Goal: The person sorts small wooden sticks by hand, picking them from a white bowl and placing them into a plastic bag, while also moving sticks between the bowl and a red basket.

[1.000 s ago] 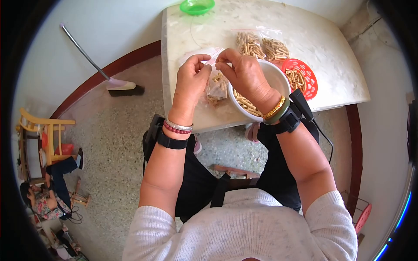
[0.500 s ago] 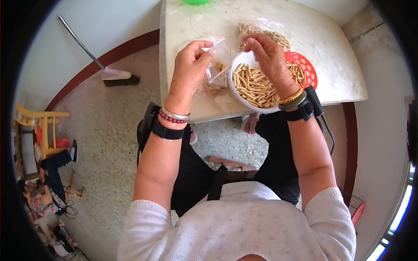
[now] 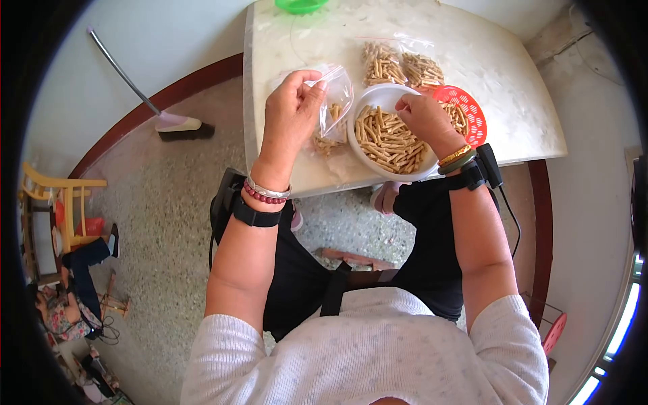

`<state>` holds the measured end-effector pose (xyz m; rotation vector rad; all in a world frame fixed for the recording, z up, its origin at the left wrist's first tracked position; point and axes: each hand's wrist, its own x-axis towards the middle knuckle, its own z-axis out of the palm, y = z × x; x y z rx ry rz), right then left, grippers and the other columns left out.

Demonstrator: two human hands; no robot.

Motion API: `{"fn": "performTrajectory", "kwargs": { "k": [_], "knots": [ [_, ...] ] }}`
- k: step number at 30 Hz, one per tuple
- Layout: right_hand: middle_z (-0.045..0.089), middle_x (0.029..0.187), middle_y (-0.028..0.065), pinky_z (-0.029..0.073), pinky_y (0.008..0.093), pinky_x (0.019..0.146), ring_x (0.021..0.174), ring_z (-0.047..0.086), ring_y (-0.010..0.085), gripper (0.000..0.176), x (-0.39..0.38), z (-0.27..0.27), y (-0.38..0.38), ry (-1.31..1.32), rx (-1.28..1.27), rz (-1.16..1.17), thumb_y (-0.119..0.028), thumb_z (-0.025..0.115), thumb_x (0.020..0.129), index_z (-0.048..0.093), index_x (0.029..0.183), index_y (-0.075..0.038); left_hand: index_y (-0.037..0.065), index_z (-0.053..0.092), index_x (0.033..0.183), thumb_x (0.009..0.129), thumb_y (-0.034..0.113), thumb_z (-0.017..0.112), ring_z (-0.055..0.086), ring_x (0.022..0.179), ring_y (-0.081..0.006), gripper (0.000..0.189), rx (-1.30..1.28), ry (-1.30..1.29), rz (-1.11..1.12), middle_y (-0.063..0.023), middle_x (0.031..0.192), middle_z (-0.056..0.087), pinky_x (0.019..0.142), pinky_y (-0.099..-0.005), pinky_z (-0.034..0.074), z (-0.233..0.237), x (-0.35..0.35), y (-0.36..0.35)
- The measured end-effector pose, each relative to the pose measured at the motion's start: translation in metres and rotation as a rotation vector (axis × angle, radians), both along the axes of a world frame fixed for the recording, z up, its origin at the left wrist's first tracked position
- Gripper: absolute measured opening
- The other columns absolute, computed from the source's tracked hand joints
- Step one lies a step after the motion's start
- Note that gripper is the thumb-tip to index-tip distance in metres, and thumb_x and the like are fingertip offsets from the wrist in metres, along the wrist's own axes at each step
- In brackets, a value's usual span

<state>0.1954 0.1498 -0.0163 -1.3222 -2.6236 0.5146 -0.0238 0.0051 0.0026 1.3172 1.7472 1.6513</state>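
Observation:
My left hand (image 3: 291,111) pinches the top of a clear zip bag (image 3: 339,91), fingers closed on its rim. Some short tan sticks, like dried root pieces, lie in the lower part of that bag. Over the right side of a white bowl (image 3: 353,138) hovers my right hand (image 3: 432,121), its fingers curled together. Whatever sits between those fingertips is hidden. Many tan sticks (image 3: 388,142) fill the bowl. Partly behind my right hand is a red perforated basket (image 3: 478,121) holding more of the same sticks.
Two filled clear bags (image 3: 401,66) lie behind the bowl on the pale table (image 3: 499,74). A green container (image 3: 300,5) is at the far edge. On the floor at left stands a broom (image 3: 179,125). Farther left are a wooden chair (image 3: 67,182) and another person (image 3: 71,310).
My right hand has come down from above the filled bags to the bowl, and its fingers have closed together. My left hand stays at the bag, whose opening looks a little wider.

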Motion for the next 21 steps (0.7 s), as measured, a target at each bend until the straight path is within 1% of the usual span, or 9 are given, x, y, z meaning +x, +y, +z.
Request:
{"fn": "performTrajectory", "kwargs": {
  "k": [2, 4, 6, 8, 12, 14, 16, 19, 21],
  "knots": [
    [0.067, 0.081, 0.0177, 0.051, 0.0402, 0.072, 0.080, 0.065, 0.0332, 0.018, 0.001, -0.003, -0.002, 0.032, 0.036, 0.054, -0.019, 0.060, 0.086, 0.067, 0.092, -0.004, 0.000, 0.064, 0.101, 0.090, 0.018, 0.066, 0.049, 0.057, -0.0070, 0.022, 0.056, -0.004, 0.048, -0.0021, 0.066, 0.058, 0.054, -0.0213, 0.042, 0.003, 0.004, -0.001],
    [0.067, 0.080, 0.0178, 0.051, 0.0410, 0.072, 0.080, 0.065, 0.0338, 0.018, -0.001, -0.005, -0.005, 0.063, 0.062, 0.053, -0.020, 0.060, 0.085, 0.067, 0.091, -0.004, 0.001, 0.064, 0.100, 0.090, 0.016, 0.065, 0.049, 0.057, -0.0063, 0.018, 0.307, 0.040, 0.098, -0.0008, 0.067, 0.058, 0.053, -0.0216, 0.042, 0.009, 0.009, -0.003],
    [0.066, 0.080, 0.0178, 0.051, 0.0419, 0.072, 0.080, 0.065, 0.0344, 0.019, -0.006, -0.007, -0.005, 0.095, 0.093, 0.051, -0.021, 0.060, 0.085, 0.067, 0.091, -0.004, 0.001, 0.063, 0.100, 0.091, 0.014, 0.064, 0.049, 0.056, -0.0065, 0.016, 0.332, 0.133, 0.072, -0.0010, 0.068, 0.059, 0.053, -0.0219, 0.042, 0.026, 0.022, -0.017],
    [0.067, 0.082, 0.0183, 0.050, 0.0434, 0.073, 0.081, 0.065, 0.0353, 0.020, -0.012, -0.012, -0.005, 0.007, 0.110, 0.093, -0.022, 0.061, 0.084, 0.068, 0.090, -0.005, 0.001, 0.063, 0.099, 0.091, 0.012, 0.063, 0.049, 0.056, -0.0067, 0.014, 0.359, 0.224, 0.047, -0.0013, 0.070, 0.060, 0.052, -0.0222, 0.042, 0.031, 0.035, -0.026],
    [0.067, 0.084, 0.0175, 0.049, 0.0449, 0.075, 0.082, 0.064, 0.0356, 0.022, -0.022, -0.016, -0.012, -0.097, 0.075, 0.057, -0.026, 0.062, 0.083, 0.069, 0.090, -0.006, 0.004, 0.063, 0.098, 0.088, 0.012, 0.063, 0.058, 0.056, -0.0201, 0.012, 0.547, 0.403, -0.289, -0.0074, 0.076, 0.063, 0.052, -0.0298, 0.046, 0.024, 0.059, -0.025],
    [0.067, 0.085, 0.0171, 0.050, 0.0456, 0.076, 0.082, 0.064, 0.0360, 0.024, -0.026, -0.018, -0.016, -0.119, 0.077, 0.053, -0.027, 0.063, 0.082, 0.069, 0.091, -0.006, 0.006, 0.063, 0.098, 0.087, 0.015, 0.065, 0.061, 0.060, -0.0255, 0.014, 0.491, 0.412, -0.447, -0.0087, 0.078, 0.064, 0.054, -0.0338, 0.049, 0.018, 0.073, -0.029],
    [0.067, 0.088, 0.0171, 0.050, 0.0455, 0.077, 0.084, 0.064, 0.0361, 0.022, -0.027, -0.021, -0.018, -0.176, 0.101, 0.025, -0.026, 0.064, 0.081, 0.069, 0.092, -0.007, 0.004, 0.064, 0.098, 0.088, 0.013, 0.064, 0.060, 0.059, -0.0222, 0.013, 0.535, 0.407, -0.501, -0.0078, 0.076, 0.063, 0.053, -0.0309, 0.047, 0.009, 0.085, -0.028],
    [0.066, 0.098, 0.0166, 0.052, 0.0444, 0.080, 0.093, 0.065, 0.0345, 0.023, -0.027, -0.014, -0.020, -0.202, 0.022, 0.012, -0.026, 0.061, 0.084, 0.069, 0.094, -0.007, 0.004, 0.063, 0.100, 0.086, 0.009, 0.065, 0.063, 0.065, -0.0249, 0.015, 0.473, 0.552, -0.554, -0.0088, 0.080, 0.065, 0.056, -0.0318, 0.049, 0.009, 0.090, -0.033],
    [0.066, 0.098, 0.0166, 0.051, 0.0443, 0.080, 0.092, 0.065, 0.0342, 0.021, -0.024, -0.017, -0.019, -0.139, 0.015, 0.026, -0.024, 0.062, 0.083, 0.069, 0.093, -0.007, 0.004, 0.063, 0.099, 0.087, 0.008, 0.064, 0.064, 0.067, -0.0256, 0.014, 0.485, 0.488, -0.555, -0.0094, 0.081, 0.065, 0.058, -0.0321, 0.050, 0.006, 0.090, -0.029]
  ]
}}
